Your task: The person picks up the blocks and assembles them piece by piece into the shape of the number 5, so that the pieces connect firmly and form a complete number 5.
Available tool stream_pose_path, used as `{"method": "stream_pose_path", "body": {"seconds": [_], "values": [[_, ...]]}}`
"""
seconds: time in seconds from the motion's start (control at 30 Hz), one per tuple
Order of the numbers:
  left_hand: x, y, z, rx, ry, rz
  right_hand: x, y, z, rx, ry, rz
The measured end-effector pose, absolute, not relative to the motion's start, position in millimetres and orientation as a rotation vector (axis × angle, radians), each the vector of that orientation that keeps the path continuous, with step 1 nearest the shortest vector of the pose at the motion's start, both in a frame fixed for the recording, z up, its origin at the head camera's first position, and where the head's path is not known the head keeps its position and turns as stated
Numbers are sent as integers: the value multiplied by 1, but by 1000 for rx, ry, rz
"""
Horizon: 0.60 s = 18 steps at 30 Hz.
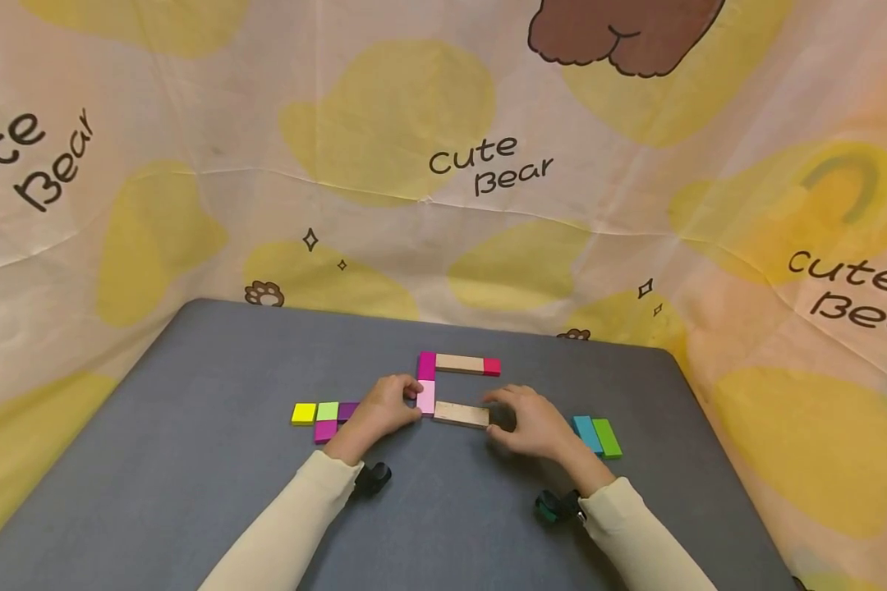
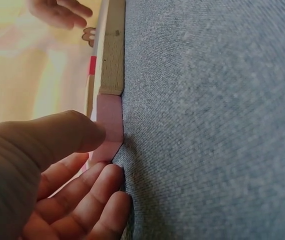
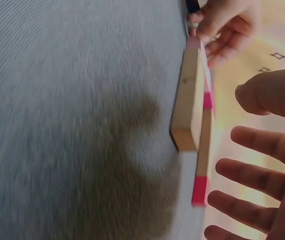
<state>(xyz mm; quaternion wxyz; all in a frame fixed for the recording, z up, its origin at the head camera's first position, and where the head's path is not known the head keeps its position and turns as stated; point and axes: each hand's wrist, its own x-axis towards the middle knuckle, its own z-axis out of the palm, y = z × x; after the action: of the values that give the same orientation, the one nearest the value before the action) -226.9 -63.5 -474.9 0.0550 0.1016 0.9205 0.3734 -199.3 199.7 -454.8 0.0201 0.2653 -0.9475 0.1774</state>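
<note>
My left hand is at the light pink block, its thumb on the near face and its fingers bent around the left side. A plain wooden block lies with its left end against the pink one. Just off that wooden block's right end, my right hand holds nothing, its fingers spread apart in the right wrist view. Beyond the pink block sits a magenta block. From it a second wooden block runs right to a small red block.
Left of the hands lie a yellow block, a light green block, a magenta-purple block and a partly hidden dark purple block. A blue block and a green block lie at right. Patterned cloth hangs behind the grey table.
</note>
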Motion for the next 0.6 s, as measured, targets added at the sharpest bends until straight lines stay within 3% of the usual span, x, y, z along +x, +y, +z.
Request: {"method": "stream_pose_path", "body": {"seconds": [0.6], "values": [[-226,-64,-476,303,2795,1138,-188,258,-450,797,-2974,194]]}}
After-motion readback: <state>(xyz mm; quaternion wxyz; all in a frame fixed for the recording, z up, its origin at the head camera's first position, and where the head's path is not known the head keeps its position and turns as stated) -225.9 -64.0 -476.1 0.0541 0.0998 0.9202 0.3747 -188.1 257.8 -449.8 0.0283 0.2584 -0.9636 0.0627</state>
